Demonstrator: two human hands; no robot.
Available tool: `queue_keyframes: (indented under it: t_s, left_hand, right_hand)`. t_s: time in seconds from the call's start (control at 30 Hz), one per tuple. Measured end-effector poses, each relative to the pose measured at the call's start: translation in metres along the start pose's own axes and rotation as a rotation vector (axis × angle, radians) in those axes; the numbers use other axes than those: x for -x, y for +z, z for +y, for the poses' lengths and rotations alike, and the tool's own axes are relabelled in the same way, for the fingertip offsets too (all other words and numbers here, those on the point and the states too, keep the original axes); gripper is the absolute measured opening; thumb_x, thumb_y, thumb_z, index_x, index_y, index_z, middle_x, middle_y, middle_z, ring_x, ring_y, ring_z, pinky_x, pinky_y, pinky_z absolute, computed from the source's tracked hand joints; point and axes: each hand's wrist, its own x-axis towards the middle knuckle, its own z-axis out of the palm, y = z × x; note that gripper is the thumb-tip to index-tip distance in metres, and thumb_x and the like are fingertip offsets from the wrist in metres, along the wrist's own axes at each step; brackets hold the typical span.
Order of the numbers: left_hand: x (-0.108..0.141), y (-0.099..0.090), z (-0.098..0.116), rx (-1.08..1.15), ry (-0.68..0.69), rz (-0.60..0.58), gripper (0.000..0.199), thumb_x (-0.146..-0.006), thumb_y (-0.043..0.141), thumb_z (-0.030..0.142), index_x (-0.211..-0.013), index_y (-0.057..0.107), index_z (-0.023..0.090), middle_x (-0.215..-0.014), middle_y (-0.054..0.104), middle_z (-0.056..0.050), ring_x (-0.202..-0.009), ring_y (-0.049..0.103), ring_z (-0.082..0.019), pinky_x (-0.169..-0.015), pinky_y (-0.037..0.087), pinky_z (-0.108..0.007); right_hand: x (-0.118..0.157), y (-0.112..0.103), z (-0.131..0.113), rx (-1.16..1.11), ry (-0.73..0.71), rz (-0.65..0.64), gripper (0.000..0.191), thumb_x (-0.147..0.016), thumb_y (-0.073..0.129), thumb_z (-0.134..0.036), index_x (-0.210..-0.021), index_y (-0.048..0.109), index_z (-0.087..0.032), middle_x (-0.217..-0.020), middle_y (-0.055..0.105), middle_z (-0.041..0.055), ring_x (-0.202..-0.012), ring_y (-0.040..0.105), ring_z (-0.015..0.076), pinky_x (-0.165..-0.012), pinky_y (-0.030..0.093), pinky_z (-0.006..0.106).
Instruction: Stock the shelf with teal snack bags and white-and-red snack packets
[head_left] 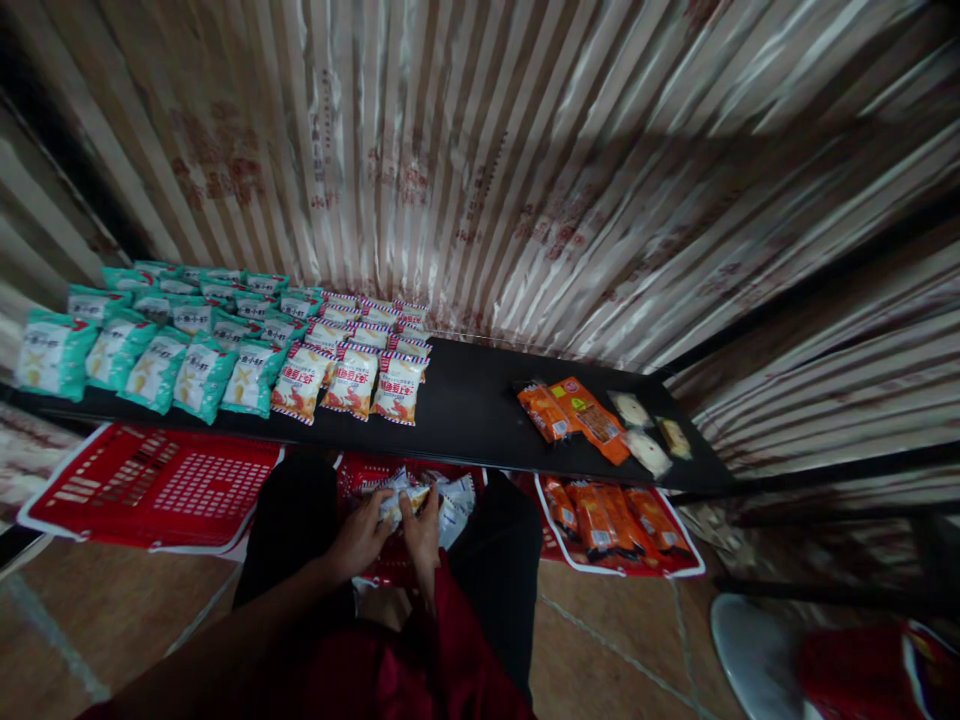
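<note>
My left hand [361,535] and my right hand [421,525] are close together over a red basket [390,572] between my knees. Both hold one small white and yellow snack packet [405,502], fingers closed on its two sides. More white packets [456,508] lie in the basket beside my right hand. On the black shelf [472,410] ahead, rows of white and orange snack bags [397,388] stand next to rows of teal bags [196,377] at the left.
Orange packets [581,415] and pale round packets [646,450] lie on the shelf's right part. Below are a red basket [202,490] at left and one holding orange packs [600,520] at right. A grey stool [750,650] stands at lower right.
</note>
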Motion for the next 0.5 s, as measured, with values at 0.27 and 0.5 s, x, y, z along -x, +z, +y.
queue_keyframes:
  t_s: [0.27, 0.5]
  left_hand:
    - [-0.004, -0.010, 0.010, 0.011, 0.021, -0.018, 0.034, -0.082, 0.045, 0.024, -0.112, 0.060, 0.019, -0.116, 0.065, -0.010, -0.108, 0.061, -0.022, -0.098, 0.043, -0.034]
    - [-0.013, -0.022, 0.010, -0.075, 0.081, -0.130, 0.037, -0.082, 0.046, 0.027, -0.116, 0.059, 0.019, -0.109, 0.068, -0.008, -0.100, 0.063, -0.020, -0.092, 0.045, -0.030]
  right_hand:
    - [-0.001, -0.010, -0.014, 0.262, -0.320, 0.025, 0.049, -0.089, 0.038, -0.037, -0.128, 0.051, -0.010, -0.136, 0.049, 0.0195, -0.136, 0.031, 0.0311, -0.104, 0.032, 0.055]
    - [0.001, -0.024, -0.035, 0.224, -0.318, -0.116, 0.045, -0.095, 0.029, -0.032, -0.116, 0.063, -0.013, -0.119, 0.064, 0.0162, -0.118, 0.054, 0.0254, -0.108, 0.030, 0.051]
